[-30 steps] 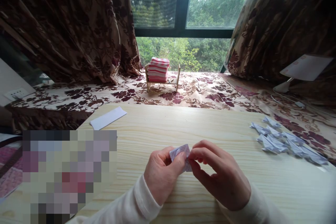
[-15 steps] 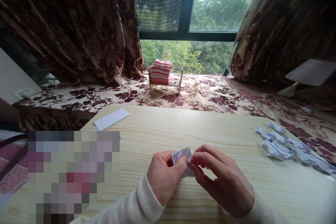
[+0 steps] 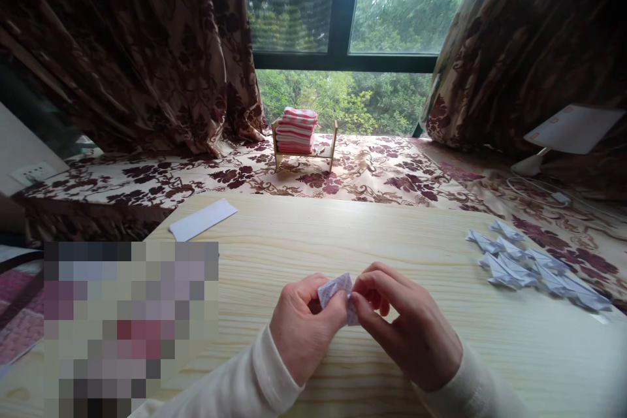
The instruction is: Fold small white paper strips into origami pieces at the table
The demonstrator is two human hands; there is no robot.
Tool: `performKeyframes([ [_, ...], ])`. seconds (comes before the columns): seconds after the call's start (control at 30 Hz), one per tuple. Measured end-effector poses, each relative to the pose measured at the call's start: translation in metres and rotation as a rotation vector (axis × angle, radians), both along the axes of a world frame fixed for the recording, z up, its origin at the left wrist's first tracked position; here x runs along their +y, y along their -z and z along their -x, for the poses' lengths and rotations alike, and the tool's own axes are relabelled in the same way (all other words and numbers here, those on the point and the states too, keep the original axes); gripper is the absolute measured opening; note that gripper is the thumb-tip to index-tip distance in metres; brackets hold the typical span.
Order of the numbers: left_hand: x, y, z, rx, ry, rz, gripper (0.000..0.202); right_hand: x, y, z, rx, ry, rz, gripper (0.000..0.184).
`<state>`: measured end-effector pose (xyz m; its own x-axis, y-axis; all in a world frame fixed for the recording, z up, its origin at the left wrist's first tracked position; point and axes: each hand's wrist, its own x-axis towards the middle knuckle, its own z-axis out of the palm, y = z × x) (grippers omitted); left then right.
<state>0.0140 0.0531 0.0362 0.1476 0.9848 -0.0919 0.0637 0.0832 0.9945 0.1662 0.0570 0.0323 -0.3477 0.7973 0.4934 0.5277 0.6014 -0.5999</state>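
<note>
Over the middle of the table, my left hand (image 3: 306,326) grips a small folded piece of paper (image 3: 336,287), its thumb pressed across the front. The paper is pale with a faint printed pattern, and my thumb covers part of it. At the paper's right edge, my right hand (image 3: 409,323) pinches with thumb and index finger, the other fingers curled behind. Off to the right lie several folded white paper pieces (image 3: 509,271) with pointed corners, grouped together. A flat white paper strip (image 3: 203,219) rests at the table's back left.
The wooden table (image 3: 313,228) meets a window ledge (image 3: 235,176) draped in floral cloth. On the ledge stand a small rack (image 3: 333,144) with pink folded cloths (image 3: 296,130) and a white lamp (image 3: 573,127). A pixelated patch hides the table's left part.
The whole view has shifted slightly. My right thumb and index finger have closed more tightly at the paper's right edge, while my left hand keeps its grip.
</note>
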Motion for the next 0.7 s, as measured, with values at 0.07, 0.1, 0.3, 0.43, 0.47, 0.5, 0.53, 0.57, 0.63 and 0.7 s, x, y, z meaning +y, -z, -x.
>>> performKeyframes([
  [0.07, 0.0002, 0.0011, -0.0002, -0.013, 0.0, 0.005, 0.018, 0.0005, 0.0, -0.0008, 0.02, -0.031, 0.023, 0.013],
  [0.1, 0.0006, 0.0013, -0.0003, -0.017, -0.003, 0.011, 0.018, 0.0009, -0.0001, -0.0012, 0.036, -0.046, 0.038, 0.013],
  [0.3, 0.0018, -0.0001, -0.0009, 0.074, -0.047, -0.131, 0.018, 0.004, -0.0014, -0.0006, 0.147, 0.033, 0.15, 0.005],
  [0.43, -0.0001, -0.0015, -0.0005, 0.106, -0.045, -0.162, 0.019, 0.0043, -0.0044, 0.0008, 0.201, -0.039, 0.194, 0.014],
  [0.47, -0.0005, -0.0018, -0.0002, 0.111, -0.04, -0.16, 0.019, 0.004, -0.0051, 0.0008, 0.21, -0.052, 0.19, 0.015],
  [0.5, -0.0008, -0.0022, 0.0, 0.111, -0.032, -0.148, 0.019, 0.0037, -0.0057, 0.0005, 0.212, -0.065, 0.187, 0.015],
  [0.53, -0.0008, -0.0025, 0.0002, 0.103, -0.019, -0.123, 0.018, 0.0033, -0.0061, 0.0001, 0.211, -0.077, 0.186, 0.015],
  [0.57, -0.0005, -0.0029, 0.0003, 0.084, -0.001, -0.084, 0.016, 0.003, -0.0062, -0.0004, 0.207, -0.087, 0.188, 0.015],
  [0.63, 0.0009, -0.0037, 0.0004, 0.025, 0.043, 0.005, 0.014, 0.0027, -0.0058, -0.0016, 0.198, -0.1, 0.199, 0.015],
  [0.7, 0.0029, -0.0045, 0.0004, -0.026, 0.067, 0.066, 0.014, 0.0029, -0.0045, -0.0026, 0.193, -0.108, 0.216, 0.016],
])
